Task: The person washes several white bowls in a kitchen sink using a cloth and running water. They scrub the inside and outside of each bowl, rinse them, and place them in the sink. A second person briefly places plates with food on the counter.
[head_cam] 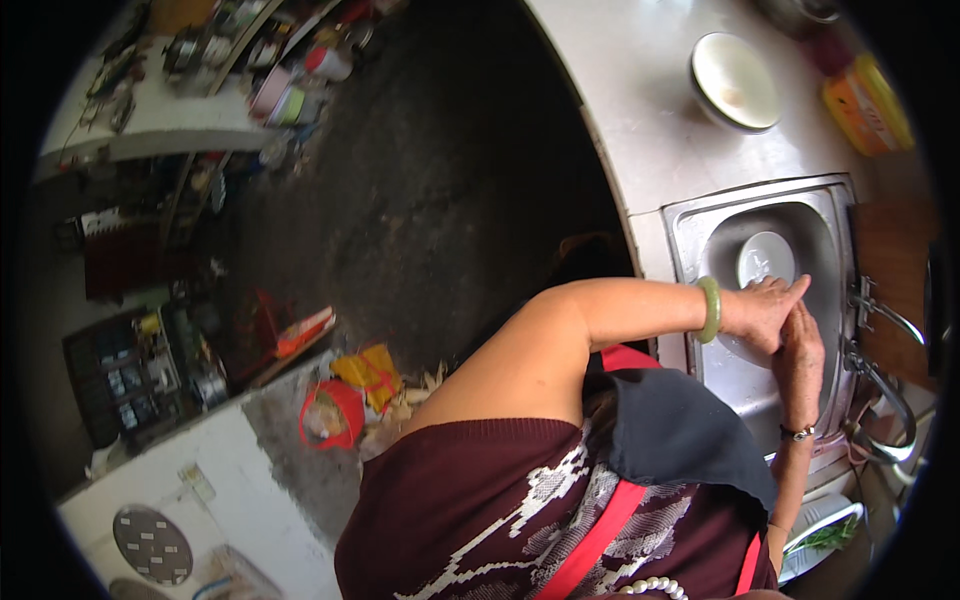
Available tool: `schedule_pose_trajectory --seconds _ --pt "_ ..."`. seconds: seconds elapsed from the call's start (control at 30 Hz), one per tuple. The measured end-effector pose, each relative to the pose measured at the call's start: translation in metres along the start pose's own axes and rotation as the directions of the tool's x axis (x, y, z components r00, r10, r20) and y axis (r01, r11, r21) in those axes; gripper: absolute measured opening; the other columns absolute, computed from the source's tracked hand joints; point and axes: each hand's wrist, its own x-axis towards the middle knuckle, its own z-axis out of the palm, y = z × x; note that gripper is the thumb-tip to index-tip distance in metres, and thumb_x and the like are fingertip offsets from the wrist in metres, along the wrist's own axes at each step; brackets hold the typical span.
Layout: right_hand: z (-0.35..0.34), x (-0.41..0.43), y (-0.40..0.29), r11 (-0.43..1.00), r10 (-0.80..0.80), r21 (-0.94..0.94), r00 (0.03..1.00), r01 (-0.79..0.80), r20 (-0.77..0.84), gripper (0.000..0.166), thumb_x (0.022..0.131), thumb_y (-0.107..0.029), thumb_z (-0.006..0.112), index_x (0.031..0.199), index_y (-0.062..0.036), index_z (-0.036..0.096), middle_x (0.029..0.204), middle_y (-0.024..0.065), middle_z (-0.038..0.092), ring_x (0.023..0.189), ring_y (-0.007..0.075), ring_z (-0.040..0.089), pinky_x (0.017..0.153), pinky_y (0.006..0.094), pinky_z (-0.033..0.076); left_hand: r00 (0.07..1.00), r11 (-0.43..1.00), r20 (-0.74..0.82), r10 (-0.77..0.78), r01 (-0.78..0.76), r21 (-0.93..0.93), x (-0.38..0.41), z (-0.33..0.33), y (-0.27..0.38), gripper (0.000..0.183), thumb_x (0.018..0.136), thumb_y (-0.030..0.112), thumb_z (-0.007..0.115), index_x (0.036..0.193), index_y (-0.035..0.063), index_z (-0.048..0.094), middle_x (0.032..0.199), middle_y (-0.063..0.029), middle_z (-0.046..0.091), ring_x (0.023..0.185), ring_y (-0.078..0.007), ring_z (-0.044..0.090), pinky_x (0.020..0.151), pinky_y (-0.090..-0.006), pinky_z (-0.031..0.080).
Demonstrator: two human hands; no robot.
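My left hand point(761, 311), with a green bangle on its wrist, is over the stainless steel sink point(731, 394). My right hand point(802, 360), with a thin dark band on its wrist, meets it there, and the two touch. Whether either holds something is hidden by the fingers. A greyish curved edge shows just under them, too unclear to name. A white dish point(765, 256) lies in the basin beyond my left fingers, with water drops on it.
A white bowl point(735, 82) stands on the pale countertop point(645, 97). Near the wall is a yellow-orange container point(862, 109). Curved metal faucets point(889, 390) rise along the sink's right side. A white basket point(814, 536) holds greens. A red bucket point(334, 416) stands at left.
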Motion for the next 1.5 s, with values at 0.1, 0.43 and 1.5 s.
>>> schedule_pose_trajectory --seconds 0.1,0.43,1.5 --pt "-0.006 0.017 0.005 0.993 -0.115 0.027 0.993 0.115 0.002 0.038 0.073 0.009 0.053 0.11 0.0046 0.058 0.112 0.0209 0.061 0.104 0.0343 0.059 0.088 0.0392 0.048 0.996 0.996 -0.033 -0.08 0.079 -0.03 -0.004 -0.022 0.01 0.099 0.058 0.017 0.067 0.138 -0.0093 0.017 0.116 -0.0303 0.046 0.108 -0.0419 0.046 0.096 -0.0426 0.039" --pt "0.095 -0.015 0.091 0.848 0.228 0.515 0.963 -0.124 -0.144 0.029 0.087 -0.002 0.051 0.116 0.0007 0.057 0.103 0.0076 0.064 0.092 0.0153 0.059 0.085 0.028 0.046 0.93 0.912 -0.089 -0.356 0.324 -0.252 -0.005 -0.018 -0.019 0.088 0.062 0.02 0.068 0.135 -0.0064 0.027 0.119 -0.031 0.046 0.116 -0.0421 0.043 0.098 -0.0412 0.038" --pt "0.064 -0.008 0.075 0.962 0.183 0.251 0.929 -0.103 -0.321 0.023 0.073 0.0 0.062 0.094 -0.0044 0.056 0.085 0.0121 0.056 0.075 0.0293 0.06 0.063 0.038 0.047 0.947 0.964 -0.184 -0.265 0.255 -0.077 0.028 0.012 -0.023 0.078 0.067 0.013 0.063 0.134 -0.0009 0.028 0.1 -0.0306 0.056 0.102 -0.0404 0.055 0.089 -0.0465 0.044"
